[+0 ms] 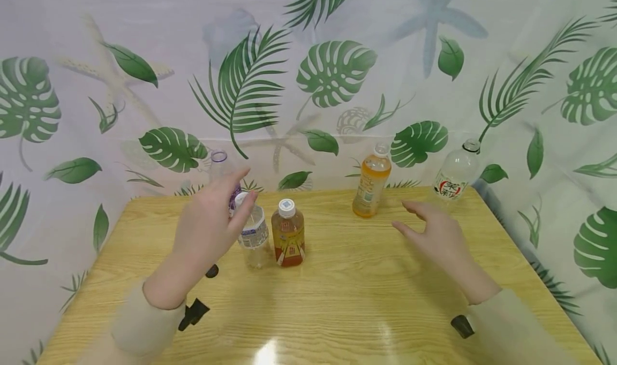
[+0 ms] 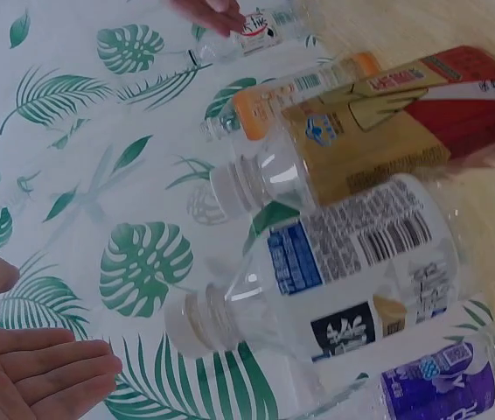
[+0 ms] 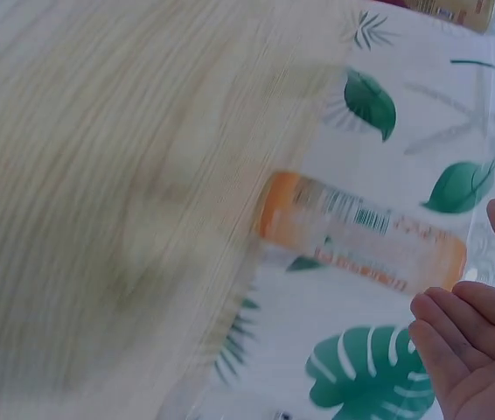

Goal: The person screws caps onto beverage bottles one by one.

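My left hand (image 1: 209,215) hovers over the left of the table with fingers extended, holding nothing. Close to its thumb stands a clear bottle (image 1: 254,235) with a white cap. A capped bottle with a gold and red label (image 1: 290,239) is just right of that. Partly hidden behind the left hand is an uncapped bottle (image 1: 219,164), whose purple label (image 2: 440,382) shows in the left wrist view. My right hand (image 1: 439,234), thumb and fingers spread apart, holds nothing. It is between an uncapped orange bottle (image 1: 372,185) and a clear uncapped bottle with a round red mark (image 1: 450,180).
All the bottles stand upright on a wood-grain table (image 1: 328,301). A leaf-patterned cloth (image 1: 332,119) hangs behind the table's back edge and down its sides. A small dark round object (image 1: 212,271) appears beside the left forearm.
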Available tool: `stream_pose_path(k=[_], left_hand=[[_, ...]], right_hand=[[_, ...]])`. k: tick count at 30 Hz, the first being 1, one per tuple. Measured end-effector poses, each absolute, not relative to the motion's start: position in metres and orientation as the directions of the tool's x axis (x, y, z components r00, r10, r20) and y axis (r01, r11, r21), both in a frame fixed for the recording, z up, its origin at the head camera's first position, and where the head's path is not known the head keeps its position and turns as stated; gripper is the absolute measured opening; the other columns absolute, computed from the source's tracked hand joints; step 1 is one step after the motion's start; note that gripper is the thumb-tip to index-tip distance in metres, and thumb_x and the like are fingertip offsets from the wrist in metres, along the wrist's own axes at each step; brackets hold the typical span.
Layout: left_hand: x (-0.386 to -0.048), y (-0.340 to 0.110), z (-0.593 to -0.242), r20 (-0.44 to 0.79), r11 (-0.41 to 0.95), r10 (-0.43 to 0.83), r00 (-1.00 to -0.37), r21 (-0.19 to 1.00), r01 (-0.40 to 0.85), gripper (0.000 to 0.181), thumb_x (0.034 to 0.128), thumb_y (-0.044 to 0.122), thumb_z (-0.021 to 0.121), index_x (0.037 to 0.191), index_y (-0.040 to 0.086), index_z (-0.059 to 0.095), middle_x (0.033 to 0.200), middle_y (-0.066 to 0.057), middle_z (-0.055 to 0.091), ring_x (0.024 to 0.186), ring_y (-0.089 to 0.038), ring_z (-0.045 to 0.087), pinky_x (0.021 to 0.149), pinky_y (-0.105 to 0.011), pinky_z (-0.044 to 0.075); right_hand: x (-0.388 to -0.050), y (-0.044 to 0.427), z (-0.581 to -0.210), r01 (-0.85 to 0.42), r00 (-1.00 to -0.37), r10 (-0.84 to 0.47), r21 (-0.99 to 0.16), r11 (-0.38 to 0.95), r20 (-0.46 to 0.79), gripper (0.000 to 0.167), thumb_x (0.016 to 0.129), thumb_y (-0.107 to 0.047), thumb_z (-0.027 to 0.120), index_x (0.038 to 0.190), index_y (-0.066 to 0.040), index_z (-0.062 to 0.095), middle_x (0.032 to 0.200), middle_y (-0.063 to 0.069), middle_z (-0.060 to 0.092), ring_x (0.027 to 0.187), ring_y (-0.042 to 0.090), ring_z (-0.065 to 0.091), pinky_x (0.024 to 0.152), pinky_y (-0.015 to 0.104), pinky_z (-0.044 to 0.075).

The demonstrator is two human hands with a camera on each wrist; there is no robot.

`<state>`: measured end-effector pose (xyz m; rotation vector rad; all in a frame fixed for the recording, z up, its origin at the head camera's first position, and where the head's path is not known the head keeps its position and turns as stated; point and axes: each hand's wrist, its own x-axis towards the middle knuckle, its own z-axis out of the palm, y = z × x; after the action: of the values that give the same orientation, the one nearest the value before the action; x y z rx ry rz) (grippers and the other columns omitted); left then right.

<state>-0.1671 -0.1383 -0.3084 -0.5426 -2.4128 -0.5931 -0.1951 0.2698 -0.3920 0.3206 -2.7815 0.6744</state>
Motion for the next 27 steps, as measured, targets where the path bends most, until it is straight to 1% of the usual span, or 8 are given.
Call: stream_pose_path(k=[5,8,12,17,19,21,24,27], left_hand=[[-0.185,-0.152,-0.301,0.647,0.829,0.2,-0.735,0.288,0.479,0.043,0.1031,0.02,0.068,0.139,-0.003,0.065,0.102,-0.022,0.078,0.05,-0.019,0.042,0.047,-0.032,0.035],[-0.195,-0.161,-0.3,0.649,0.844,0.158,-0.744,0.302,0.442,0.043,0.1033,0.02,0.068,0.139,-0.004,0.064,0.131,-0.025,0.073,0.058,-0.032,0.061,0.054,-0.042,0.054],[-0.206,-0.173,-0.299,0.622,0.861,0.094,-0.777,0.342,0.378,0.046,0.1055,0.024,0.065,0.142,-0.005,0.062,0.137,-0.027,0.069,0.096,-0.047,0.074,0.082,-0.059,0.063],[-0.216,-0.185,-0.303,0.613,0.873,0.045,-0.789,0.36,0.33,0.05,0.1064,0.027,0.063,0.144,-0.006,0.059,0.136,-0.028,0.069,0.05,-0.027,0.054,0.055,-0.044,0.055],[-0.22,-0.188,-0.305,0.607,0.877,0.028,-0.794,0.366,0.311,0.052,0.1062,0.027,0.063,0.145,-0.006,0.058,0.136,-0.028,0.069,0.043,-0.017,0.037,0.046,-0.037,0.042],[-0.222,-0.191,-0.306,0.597,0.879,0.011,-0.802,0.377,0.293,0.053,0.1059,0.028,0.064,0.145,-0.006,0.057,0.137,-0.028,0.068,0.045,-0.019,0.043,0.047,-0.038,0.045],[-0.227,-0.195,-0.309,0.573,0.873,-0.014,-0.819,0.406,0.269,0.056,0.1058,0.029,0.065,0.147,-0.007,0.055,0.141,-0.028,0.066,0.057,-0.033,0.06,0.063,-0.051,0.059],[-0.232,-0.199,-0.314,0.527,0.861,-0.04,-0.849,0.45,0.238,0.061,0.1055,0.034,0.065,0.15,-0.006,0.052,0.145,-0.027,0.064,0.093,-0.046,0.073,0.087,-0.06,0.06]], right_hand=[[-0.187,0.302,-0.395,-0.246,-0.932,-0.103,-0.397,0.885,0.348,0.054,0.097,-0.029,0.079,0.139,0.002,0.066,0.13,0.027,0.073,0.114,0.051,0.07,0.092,0.067,0.055],[-0.182,0.318,-0.395,-0.225,-0.931,-0.077,-0.396,0.89,0.356,0.054,0.097,-0.03,0.079,0.138,0.003,0.066,0.129,0.028,0.072,0.112,0.053,0.07,0.091,0.067,0.055],[-0.176,0.334,-0.396,-0.197,-0.941,-0.061,-0.394,0.898,0.332,0.054,0.098,-0.031,0.078,0.137,0.005,0.066,0.128,0.031,0.071,0.115,0.054,0.067,0.092,0.069,0.053],[-0.169,0.351,-0.404,-0.167,-0.953,-0.053,-0.373,0.913,0.299,0.056,0.099,-0.033,0.076,0.136,0.007,0.066,0.127,0.033,0.071,0.113,0.056,0.066,0.09,0.07,0.053],[-0.166,0.357,-0.406,-0.163,-0.952,-0.047,-0.369,0.915,0.303,0.056,0.098,-0.032,0.077,0.135,0.008,0.066,0.126,0.033,0.071,0.111,0.057,0.067,0.089,0.07,0.054],[-0.162,0.365,-0.408,-0.145,-0.956,-0.033,-0.371,0.917,0.29,0.057,0.099,-0.034,0.077,0.135,0.009,0.066,0.127,0.034,0.07,0.11,0.058,0.067,0.087,0.07,0.054],[-0.156,0.376,-0.409,-0.11,-0.963,-0.01,-0.358,0.927,0.271,0.059,0.099,-0.036,0.076,0.134,0.01,0.065,0.127,0.034,0.07,0.107,0.059,0.067,0.085,0.07,0.054],[-0.148,0.39,-0.413,-0.069,-0.969,0.017,-0.333,0.94,0.248,0.061,0.099,-0.041,0.074,0.132,0.01,0.066,0.127,0.034,0.07,0.105,0.057,0.068,0.081,0.068,0.054]])
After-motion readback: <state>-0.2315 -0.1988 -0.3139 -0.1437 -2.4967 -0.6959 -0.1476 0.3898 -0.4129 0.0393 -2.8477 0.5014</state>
